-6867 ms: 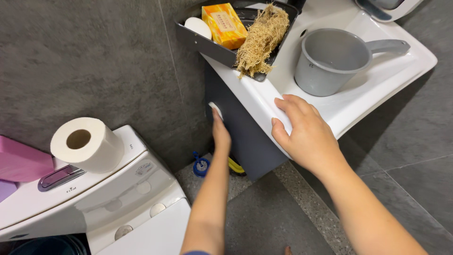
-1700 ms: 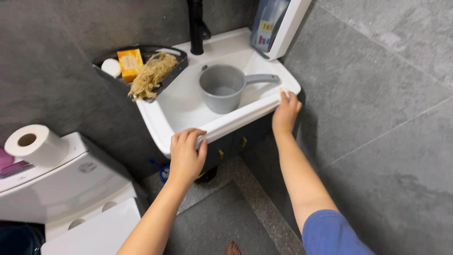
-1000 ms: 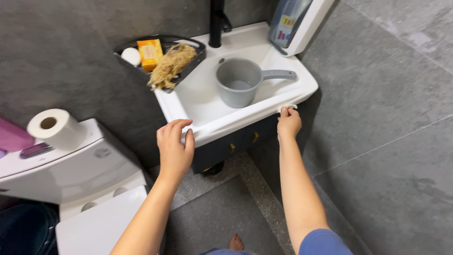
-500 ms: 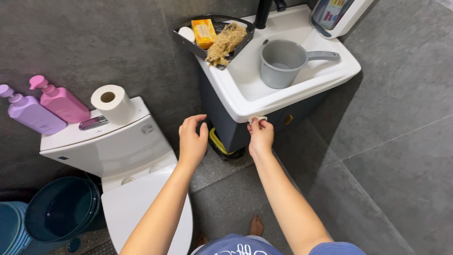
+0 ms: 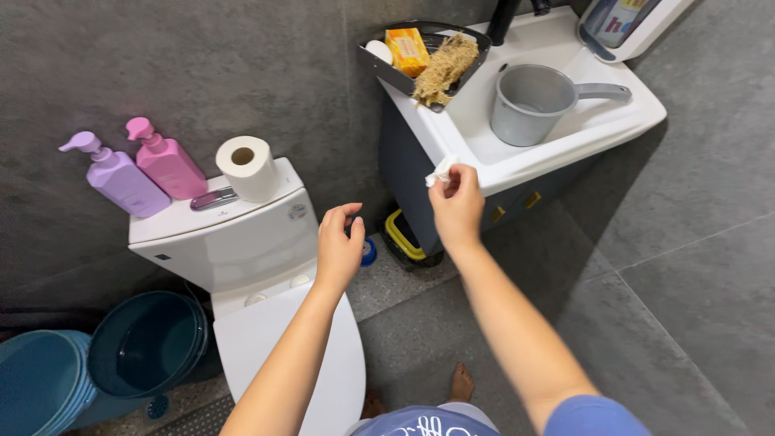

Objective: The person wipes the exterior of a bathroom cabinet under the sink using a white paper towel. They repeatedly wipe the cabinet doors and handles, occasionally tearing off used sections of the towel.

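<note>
The right hand (image 5: 457, 206) pinches a crumpled white tissue (image 5: 441, 171) at the white ceramic sink's (image 5: 517, 165) front-left corner; the left hand (image 5: 339, 246) hangs empty.

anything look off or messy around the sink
Nothing spilled or broken. The loofah hangs over the rim of its tray onto the sink. The right hand pinches a tissue.

A toilet paper roll (image 5: 247, 167) and two pump bottles, purple (image 5: 118, 177) and pink (image 5: 164, 161), stand on the toilet tank (image 5: 234, 238), with teal buckets (image 5: 97, 359) on the floor beside it.
</note>
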